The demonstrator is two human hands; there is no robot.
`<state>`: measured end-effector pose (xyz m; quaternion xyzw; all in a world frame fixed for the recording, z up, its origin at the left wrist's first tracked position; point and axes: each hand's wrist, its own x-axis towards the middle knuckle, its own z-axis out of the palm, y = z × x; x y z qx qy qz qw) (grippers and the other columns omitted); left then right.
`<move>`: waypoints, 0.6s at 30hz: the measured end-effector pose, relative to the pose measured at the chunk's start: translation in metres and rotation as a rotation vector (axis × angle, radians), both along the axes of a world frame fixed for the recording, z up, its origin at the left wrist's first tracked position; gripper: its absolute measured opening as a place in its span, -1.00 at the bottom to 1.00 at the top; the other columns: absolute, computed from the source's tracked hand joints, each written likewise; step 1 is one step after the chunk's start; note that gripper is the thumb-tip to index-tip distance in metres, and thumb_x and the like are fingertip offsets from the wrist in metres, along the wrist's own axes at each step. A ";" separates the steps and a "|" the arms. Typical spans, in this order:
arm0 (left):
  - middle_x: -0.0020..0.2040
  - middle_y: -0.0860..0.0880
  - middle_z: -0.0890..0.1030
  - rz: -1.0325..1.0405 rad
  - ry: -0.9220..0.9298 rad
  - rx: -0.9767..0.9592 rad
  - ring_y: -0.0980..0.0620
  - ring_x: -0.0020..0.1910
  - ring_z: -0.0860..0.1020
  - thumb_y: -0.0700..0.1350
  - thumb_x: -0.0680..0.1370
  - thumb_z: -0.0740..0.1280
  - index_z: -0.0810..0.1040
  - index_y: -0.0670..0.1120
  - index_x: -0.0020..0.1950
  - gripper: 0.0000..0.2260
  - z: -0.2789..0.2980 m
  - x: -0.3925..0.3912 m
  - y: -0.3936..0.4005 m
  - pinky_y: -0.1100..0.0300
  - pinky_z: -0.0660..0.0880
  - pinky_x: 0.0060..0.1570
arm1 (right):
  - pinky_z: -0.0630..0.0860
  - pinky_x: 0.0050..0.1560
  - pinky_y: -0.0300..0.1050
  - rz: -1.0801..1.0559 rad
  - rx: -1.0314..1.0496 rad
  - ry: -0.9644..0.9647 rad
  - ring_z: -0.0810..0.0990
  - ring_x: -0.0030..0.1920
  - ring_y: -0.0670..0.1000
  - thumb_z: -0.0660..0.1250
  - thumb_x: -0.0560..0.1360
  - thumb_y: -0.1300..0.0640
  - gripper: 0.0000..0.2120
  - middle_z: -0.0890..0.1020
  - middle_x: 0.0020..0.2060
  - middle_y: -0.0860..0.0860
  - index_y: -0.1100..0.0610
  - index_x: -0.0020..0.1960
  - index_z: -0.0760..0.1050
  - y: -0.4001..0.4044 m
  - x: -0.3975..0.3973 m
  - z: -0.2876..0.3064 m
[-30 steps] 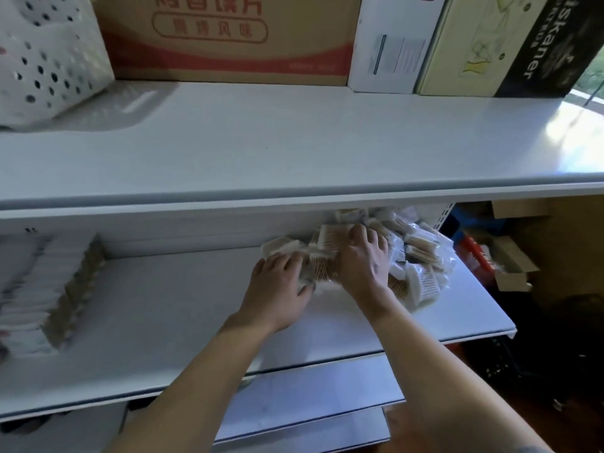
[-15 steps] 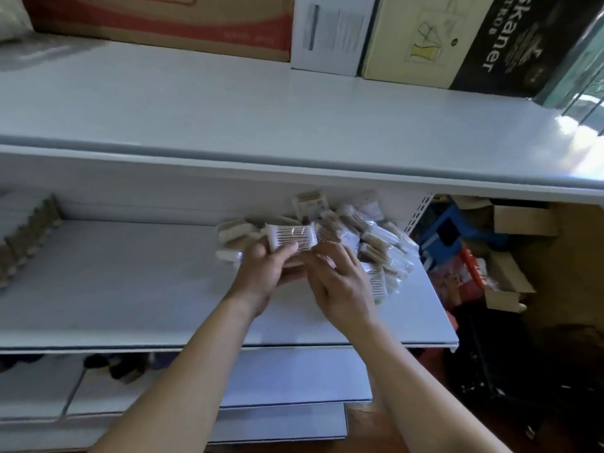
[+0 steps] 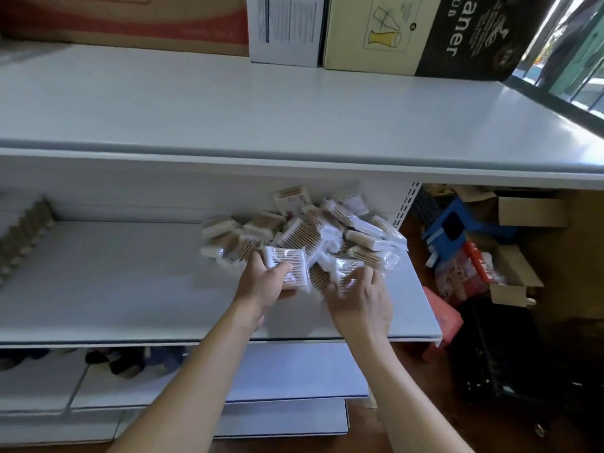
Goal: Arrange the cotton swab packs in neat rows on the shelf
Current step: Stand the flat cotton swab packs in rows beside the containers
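Note:
A loose heap of clear cotton swab packs (image 3: 327,227) lies at the right end of the white middle shelf (image 3: 114,282). My left hand (image 3: 264,286) grips one cotton swab pack (image 3: 291,266), lifted just in front of the heap. Beside it, my right hand (image 3: 359,299) closes on another pack (image 3: 348,269) at the heap's near edge. A neat row of packs (image 3: 23,233) stands at the shelf's far left, partly cut off by the frame.
The top shelf (image 3: 294,116) overhangs the heap and carries cardboard boxes (image 3: 408,31) along its back. Lower shelves (image 3: 294,371) jut out beneath my arms. To the right, the floor holds a blue stool (image 3: 447,223) and open boxes (image 3: 516,276).
Both hands have drawn back from the heap toward me, each lifting a pack. The view has shifted right, pushing the tidy row to the left edge.

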<state>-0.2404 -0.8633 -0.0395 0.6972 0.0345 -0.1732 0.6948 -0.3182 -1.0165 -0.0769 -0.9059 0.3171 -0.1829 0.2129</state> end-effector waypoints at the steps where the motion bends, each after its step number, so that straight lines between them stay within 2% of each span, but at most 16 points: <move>1: 0.07 -0.14 0.61 -0.009 -0.017 0.032 -0.12 -0.08 0.67 -0.21 0.56 0.35 0.45 -0.02 0.15 -0.79 -0.001 0.001 0.001 -0.12 0.68 -0.13 | 0.48 -0.03 0.02 0.056 -0.016 -0.111 0.51 0.03 0.17 0.35 0.40 -0.15 -0.63 0.50 0.04 0.05 0.09 0.03 0.41 0.001 -0.003 0.000; 3: 0.09 -0.06 0.57 -0.015 -0.048 0.066 -0.08 -0.08 0.65 -0.15 0.60 0.35 0.40 0.07 0.21 -0.76 -0.002 0.001 0.001 -0.07 0.68 -0.11 | 0.50 -0.02 0.02 0.185 -0.060 -0.344 0.51 0.04 0.16 0.41 0.36 -0.09 -0.61 0.52 0.04 0.06 0.16 0.02 0.47 0.006 -0.006 0.001; 4: 0.11 -0.04 0.56 -0.023 -0.045 0.037 -0.03 -0.06 0.64 -0.02 0.61 0.35 0.40 0.08 0.26 -0.75 0.002 -0.001 0.001 -0.04 0.67 -0.08 | 0.50 0.03 -0.01 0.249 -0.076 -0.417 0.51 0.09 0.14 0.44 0.36 -0.08 -0.60 0.53 0.08 0.07 0.19 0.03 0.51 0.012 -0.006 0.004; 5: 0.15 -0.02 0.56 -0.045 -0.023 -0.021 0.00 0.00 0.63 0.18 0.59 0.34 0.41 0.09 0.31 -0.65 0.005 -0.002 0.002 -0.06 0.66 -0.01 | 0.48 0.07 -0.05 0.308 -0.097 -0.451 0.49 0.12 0.13 0.44 0.38 -0.09 -0.60 0.54 0.12 0.08 0.19 0.04 0.53 0.020 -0.006 0.008; 6: 0.21 0.00 0.57 -0.067 0.024 -0.090 0.01 0.09 0.62 0.38 0.50 0.31 0.42 0.11 0.36 -0.46 0.004 0.001 0.003 -0.11 0.64 0.06 | 0.46 0.10 -0.07 0.358 -0.118 -0.459 0.48 0.15 0.12 0.44 0.40 -0.11 -0.59 0.54 0.15 0.08 0.18 0.07 0.55 0.028 -0.004 0.012; 7: 0.23 0.01 0.58 -0.090 0.068 -0.141 0.01 0.13 0.62 0.50 0.41 0.29 0.41 0.12 0.41 -0.30 0.007 0.001 0.004 -0.13 0.63 0.09 | 0.46 0.11 -0.07 0.397 -0.122 -0.455 0.48 0.17 0.11 0.42 0.44 -0.13 -0.60 0.54 0.18 0.07 0.15 0.10 0.56 0.036 -0.001 0.014; 8: 0.20 0.02 0.59 -0.109 0.061 -0.161 0.03 0.10 0.62 0.51 0.37 0.32 0.39 0.11 0.43 -0.25 0.006 0.002 0.008 -0.07 0.63 0.07 | 0.47 0.13 -0.07 0.430 -0.110 -0.455 0.49 0.18 0.11 0.39 0.49 -0.15 -0.63 0.54 0.21 0.06 0.12 0.12 0.58 0.042 0.001 0.017; 10: 0.12 0.01 0.60 -0.066 -0.031 -0.126 0.08 -0.01 0.62 0.28 0.46 0.44 0.39 0.09 0.35 -0.45 0.007 0.004 0.018 0.08 0.61 -0.01 | 0.48 0.14 -0.05 0.517 -0.052 -0.484 0.52 0.20 0.09 0.29 0.59 -0.10 -0.71 0.55 0.24 0.03 0.06 0.16 0.61 0.053 0.006 0.019; 13: 0.06 -0.02 0.65 0.100 -0.082 -0.095 0.10 -0.08 0.65 0.03 0.53 0.47 0.47 0.11 0.18 -0.72 0.004 0.013 0.043 0.12 0.58 -0.09 | 0.52 0.10 -0.10 0.582 -0.033 -0.549 0.59 0.15 0.09 0.24 0.62 0.05 -0.73 0.60 0.21 0.03 0.09 0.18 0.64 0.064 0.024 0.021; 16: 0.03 -0.05 0.66 0.227 -0.059 -0.104 -0.02 -0.09 0.67 -0.02 0.50 0.49 0.50 0.08 0.11 -0.75 0.006 0.022 0.077 0.01 0.65 -0.17 | 0.50 0.03 -0.08 0.550 -0.109 -0.526 0.59 0.06 0.14 0.29 0.60 0.15 -0.81 0.65 0.08 0.05 0.15 0.12 0.63 0.079 0.058 0.026; 18: 0.05 -0.04 0.62 0.248 -0.031 -0.119 -0.06 -0.12 0.67 -0.10 0.54 0.47 0.48 0.07 0.17 -0.73 0.008 0.027 0.103 0.02 0.66 -0.29 | 0.50 0.00 -0.04 0.568 -0.169 -0.442 0.56 0.01 0.19 0.35 0.55 0.18 -0.84 0.67 0.01 0.08 0.17 0.10 0.63 0.093 0.085 0.026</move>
